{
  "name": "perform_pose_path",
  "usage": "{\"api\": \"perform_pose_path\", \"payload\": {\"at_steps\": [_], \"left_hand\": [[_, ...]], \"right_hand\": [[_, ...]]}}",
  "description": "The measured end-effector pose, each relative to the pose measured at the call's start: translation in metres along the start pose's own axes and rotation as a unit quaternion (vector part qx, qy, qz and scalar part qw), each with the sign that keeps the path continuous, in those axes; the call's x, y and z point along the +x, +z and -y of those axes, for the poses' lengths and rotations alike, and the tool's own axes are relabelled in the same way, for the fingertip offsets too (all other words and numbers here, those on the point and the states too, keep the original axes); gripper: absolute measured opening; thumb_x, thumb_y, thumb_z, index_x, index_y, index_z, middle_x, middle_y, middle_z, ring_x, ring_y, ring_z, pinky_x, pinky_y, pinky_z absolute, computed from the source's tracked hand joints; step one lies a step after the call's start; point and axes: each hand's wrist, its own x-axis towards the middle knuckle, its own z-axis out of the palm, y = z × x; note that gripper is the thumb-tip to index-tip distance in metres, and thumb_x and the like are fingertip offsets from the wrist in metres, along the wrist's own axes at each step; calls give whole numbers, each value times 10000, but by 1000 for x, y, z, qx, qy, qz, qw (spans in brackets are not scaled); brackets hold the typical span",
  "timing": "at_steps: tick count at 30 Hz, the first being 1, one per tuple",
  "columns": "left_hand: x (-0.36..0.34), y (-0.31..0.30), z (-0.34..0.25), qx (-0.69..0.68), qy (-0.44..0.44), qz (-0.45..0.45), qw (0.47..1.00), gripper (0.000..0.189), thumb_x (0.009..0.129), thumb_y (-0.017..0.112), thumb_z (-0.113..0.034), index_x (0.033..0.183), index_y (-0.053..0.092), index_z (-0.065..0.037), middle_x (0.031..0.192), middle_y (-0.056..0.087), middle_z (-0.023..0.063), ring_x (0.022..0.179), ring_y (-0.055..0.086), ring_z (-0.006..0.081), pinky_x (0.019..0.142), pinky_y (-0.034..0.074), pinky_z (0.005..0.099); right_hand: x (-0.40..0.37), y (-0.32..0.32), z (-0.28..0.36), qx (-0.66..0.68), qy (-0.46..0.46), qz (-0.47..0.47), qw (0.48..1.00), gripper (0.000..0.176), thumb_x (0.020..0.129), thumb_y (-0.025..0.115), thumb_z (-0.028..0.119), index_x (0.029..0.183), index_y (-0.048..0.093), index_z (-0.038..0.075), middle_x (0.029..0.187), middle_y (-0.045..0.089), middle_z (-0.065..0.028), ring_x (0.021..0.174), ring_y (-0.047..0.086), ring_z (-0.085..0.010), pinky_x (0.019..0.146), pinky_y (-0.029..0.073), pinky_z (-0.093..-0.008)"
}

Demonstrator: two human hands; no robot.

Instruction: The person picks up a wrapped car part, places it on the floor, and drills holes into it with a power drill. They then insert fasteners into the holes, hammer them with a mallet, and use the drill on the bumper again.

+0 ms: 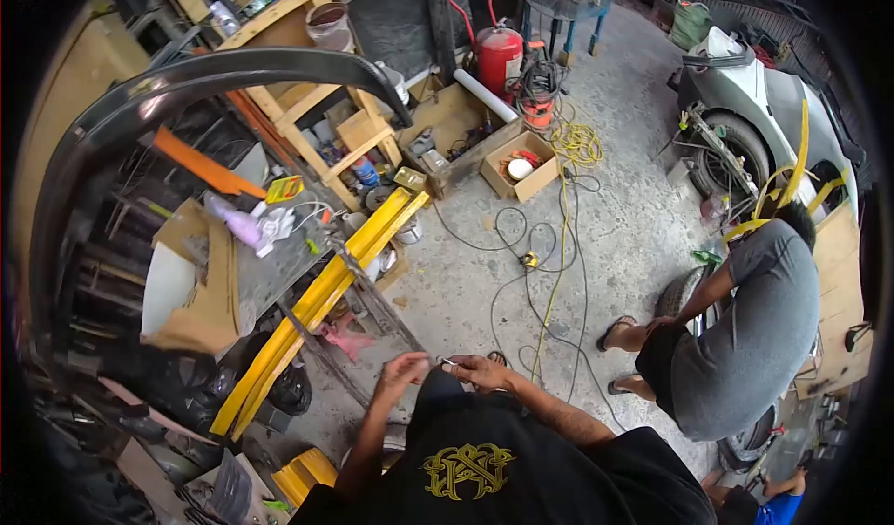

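Note:
My left hand is held in front of my lap with its fingers curled into a pinch. Whatever lies between those fingertips is too small to make out. Just to its right, my right hand grips a small shiny piece between thumb and fingers, its tip pointing toward my left hand. Beside my left hand runs a dark metal bar of a stand. Long yellow bars rest across that stand.
A bent-over person works at the right beside a tire. Cables snake across the concrete floor. Further off are a cardboard box, a red tank and a silver car. A curved black panel arches at left.

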Motion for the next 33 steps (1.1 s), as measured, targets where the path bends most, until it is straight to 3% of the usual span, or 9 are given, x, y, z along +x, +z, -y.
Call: {"api": "perform_pose_path", "payload": {"at_steps": [3, 4, 6, 10, 15, 18, 25, 30, 33], "left_hand": [[48, -45, 6, 22, -17, -73, 997, 280, 900, 638, -236, 1067, 631, -11, 848, 665, 38, 677, 581, 75, 619, 510, 229], [65, -57, 5, 21, -18, -73, 997, 280, 900, 638, -236, 1067, 631, -11, 848, 665, 38, 677, 581, 75, 619, 510, 229], [106, -77, 1, 59, -58, -92, 992, 276, 907, 626, -242, 1040, 631, 0, 813, 663, 39, 639, 571, 74, 587, 502, 225], [220, -75, -29, 73, -39, -33, 996, 261, 906, 617, -230, 985, 640, 18, 754, 648, 34, 584, 557, 76, 538, 478, 220], [389, 4, -112, 106, 22, 122, 987, 235, 898, 605, -236, 880, 632, -4, 699, 622, 27, 515, 516, 66, 468, 416, 226], [488, 67, -154, 84, 25, 157, 984, 212, 885, 611, -225, 833, 622, -19, 702, 628, 40, 494, 513, 74, 455, 416, 229], [684, 142, -174, 43, -100, 90, 990, 170, 868, 604, -140, 954, 613, 6, 755, 657, 85, 514, 548, 110, 433, 471, 271], [760, 98, -141, 32, -181, 10, 983, 118, 828, 631, -108, 885, 615, -6, 669, 615, 94, 463, 546, 143, 372, 441, 297], [796, 69, -133, 25, -226, -29, 973, 116, 825, 646, -113, 865, 623, -7, 671, 619, 97, 463, 547, 149, 366, 440, 302]], "right_hand": [[10, -60, 42, -9, 46, 24, 999, 518, 932, 513, 496, 1226, 556, 73, 765, 557, -13, 670, 507, -120, 635, 448, -244], [31, -76, 28, -40, -43, 2, 998, 403, 962, 501, 338, 1244, 542, 53, 800, 595, -27, 678, 516, -114, 619, 454, -253], [52, -114, 20, 11, -54, -15, 998, 359, 975, 486, 320, 1225, 556, 73, 810, 607, -23, 666, 544, -103, 578, 464, -244], [88, -179, 52, 38, -16, -103, 994, 343, 967, 523, 331, 1152, 605, 54, 780, 581, 6, 608, 511, -80, 603, 460, -235], [116, -238, 106, 96, 29, -180, 979, 344, 946, 569, 343, 1101, 656, 49, 707, 539, 41, 610, 492, -57, 572, 439, -226], [132, -266, 127, 148, -34, -297, 943, 301, 934, 604, 296, 1100, 667, 52, 661, 483, 66, 572, 416, -26, 483, 334, -219], [178, -390, 139, 103, 2, -325, 940, 359, 949, 573, 325, 737, 577, 36, 661, 472, 59, 573, 379, -49, 525, 298, -220], [204, -476, 158, 180, -18, -291, 939, 282, 898, 655, 234, 1056, 689, 3, 717, 596, 9, 634, 527, -67, 589, 452, -233], [216, -510, 170, 217, 17, -292, 931, 255, 873, 685, 181, 1052, 687, 0, 742, 633, -17, 663, 578, -83, 588, 480, -236]]}}
